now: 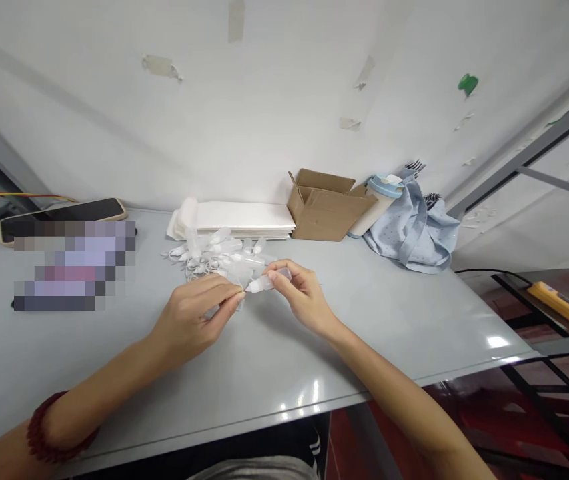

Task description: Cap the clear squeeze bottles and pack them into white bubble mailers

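My right hand (303, 293) is closed around a small translucent dropper bottle (263, 283), held tilted with its white tip pointing left. Thumb and fingertips of my left hand (203, 308) pinch together right by that tip. Whatever they grip is too small to make out. Just behind both hands lies a loose pile of similar small bottles (221, 245), clear and white, with thin pale loops among them. My fingers partly hide the front of this pile.
White flat packs (244, 217) lie stacked against the wall. An open cardboard box (321, 213), a cup with a blue lid (381, 193) and a light-blue cloth bag (409, 230) stand to the right. A phone (84, 212) and a blurred-out device (77, 270) are at left on the grey table (389, 313).
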`<move>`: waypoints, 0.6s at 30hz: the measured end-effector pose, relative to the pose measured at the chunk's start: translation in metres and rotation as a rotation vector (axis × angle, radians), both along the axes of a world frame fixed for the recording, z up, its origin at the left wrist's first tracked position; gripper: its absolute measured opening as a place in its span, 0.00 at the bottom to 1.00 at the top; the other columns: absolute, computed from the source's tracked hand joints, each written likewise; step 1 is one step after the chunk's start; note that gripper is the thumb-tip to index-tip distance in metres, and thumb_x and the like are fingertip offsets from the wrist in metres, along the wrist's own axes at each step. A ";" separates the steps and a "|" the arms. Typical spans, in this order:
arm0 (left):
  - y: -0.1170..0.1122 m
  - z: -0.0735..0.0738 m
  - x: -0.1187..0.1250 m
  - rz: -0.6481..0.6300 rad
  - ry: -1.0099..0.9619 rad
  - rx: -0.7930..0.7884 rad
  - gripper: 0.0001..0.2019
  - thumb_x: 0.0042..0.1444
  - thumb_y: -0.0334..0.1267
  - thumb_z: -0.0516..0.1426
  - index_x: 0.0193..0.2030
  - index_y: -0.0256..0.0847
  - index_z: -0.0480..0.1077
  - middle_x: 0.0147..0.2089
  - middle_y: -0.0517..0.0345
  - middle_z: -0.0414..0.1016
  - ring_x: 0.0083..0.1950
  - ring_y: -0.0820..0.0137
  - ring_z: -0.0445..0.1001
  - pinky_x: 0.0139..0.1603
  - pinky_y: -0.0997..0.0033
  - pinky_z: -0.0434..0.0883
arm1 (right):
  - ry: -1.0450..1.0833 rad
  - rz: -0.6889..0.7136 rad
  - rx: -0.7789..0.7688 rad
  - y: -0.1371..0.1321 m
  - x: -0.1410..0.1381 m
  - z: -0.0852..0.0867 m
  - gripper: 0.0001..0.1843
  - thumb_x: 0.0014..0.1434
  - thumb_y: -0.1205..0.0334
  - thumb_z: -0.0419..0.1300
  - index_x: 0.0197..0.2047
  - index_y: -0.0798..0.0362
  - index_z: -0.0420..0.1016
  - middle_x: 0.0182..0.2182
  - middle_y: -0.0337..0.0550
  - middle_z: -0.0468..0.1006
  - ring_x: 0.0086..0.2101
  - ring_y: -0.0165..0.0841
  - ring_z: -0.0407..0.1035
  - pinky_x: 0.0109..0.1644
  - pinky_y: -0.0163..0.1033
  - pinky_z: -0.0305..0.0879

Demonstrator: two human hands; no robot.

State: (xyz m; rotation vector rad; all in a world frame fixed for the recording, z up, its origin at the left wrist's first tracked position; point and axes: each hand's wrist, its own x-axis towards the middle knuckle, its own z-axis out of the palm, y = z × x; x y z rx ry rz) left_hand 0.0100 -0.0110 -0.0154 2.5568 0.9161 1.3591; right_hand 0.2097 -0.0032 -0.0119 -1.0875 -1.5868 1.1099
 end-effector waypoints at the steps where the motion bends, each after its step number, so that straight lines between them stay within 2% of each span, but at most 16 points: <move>1: 0.000 0.000 0.000 0.001 0.007 -0.002 0.09 0.62 0.28 0.53 0.32 0.38 0.71 0.25 0.60 0.73 0.27 0.73 0.70 0.29 0.74 0.66 | -0.007 0.000 0.002 0.000 0.000 0.001 0.16 0.61 0.47 0.57 0.37 0.52 0.72 0.30 0.40 0.71 0.32 0.31 0.63 0.33 0.36 0.57; 8: 0.000 0.000 0.001 -0.002 -0.001 -0.003 0.09 0.62 0.28 0.53 0.33 0.38 0.72 0.24 0.61 0.73 0.26 0.74 0.69 0.29 0.74 0.66 | -0.008 0.030 -0.011 0.000 0.000 -0.001 0.18 0.61 0.45 0.56 0.37 0.52 0.73 0.29 0.39 0.72 0.31 0.31 0.65 0.35 0.37 0.61; 11: 0.001 0.002 0.001 0.024 -0.017 -0.005 0.08 0.62 0.29 0.54 0.33 0.39 0.73 0.25 0.61 0.74 0.26 0.73 0.71 0.30 0.74 0.67 | -0.056 -0.009 0.026 0.004 0.002 0.003 0.16 0.62 0.47 0.56 0.40 0.52 0.74 0.31 0.39 0.72 0.32 0.31 0.66 0.38 0.38 0.63; 13: 0.003 0.003 0.000 0.061 -0.038 -0.013 0.08 0.62 0.31 0.55 0.32 0.39 0.73 0.26 0.60 0.76 0.27 0.73 0.72 0.31 0.73 0.68 | -0.074 -0.114 0.084 0.002 0.004 0.015 0.16 0.63 0.50 0.56 0.46 0.51 0.74 0.36 0.41 0.73 0.36 0.32 0.67 0.42 0.39 0.64; 15: 0.006 0.003 -0.002 0.117 -0.060 -0.028 0.09 0.62 0.33 0.55 0.31 0.39 0.74 0.27 0.60 0.77 0.28 0.72 0.73 0.32 0.72 0.68 | -0.031 -0.288 0.172 -0.008 0.006 0.035 0.15 0.64 0.51 0.55 0.49 0.49 0.73 0.41 0.42 0.73 0.42 0.33 0.68 0.46 0.39 0.65; 17: 0.011 0.002 -0.007 0.163 -0.060 -0.050 0.10 0.62 0.35 0.55 0.31 0.39 0.74 0.28 0.59 0.77 0.29 0.71 0.73 0.32 0.72 0.68 | 0.028 -0.282 0.237 -0.031 0.011 0.059 0.15 0.66 0.49 0.53 0.48 0.46 0.75 0.39 0.40 0.73 0.40 0.33 0.68 0.45 0.39 0.66; 18: 0.013 0.001 -0.009 0.177 -0.048 -0.061 0.10 0.63 0.36 0.55 0.31 0.39 0.74 0.28 0.58 0.78 0.29 0.71 0.74 0.32 0.72 0.68 | 0.019 -0.184 0.213 -0.046 0.015 0.070 0.16 0.67 0.48 0.51 0.46 0.45 0.77 0.34 0.40 0.73 0.37 0.33 0.68 0.42 0.40 0.67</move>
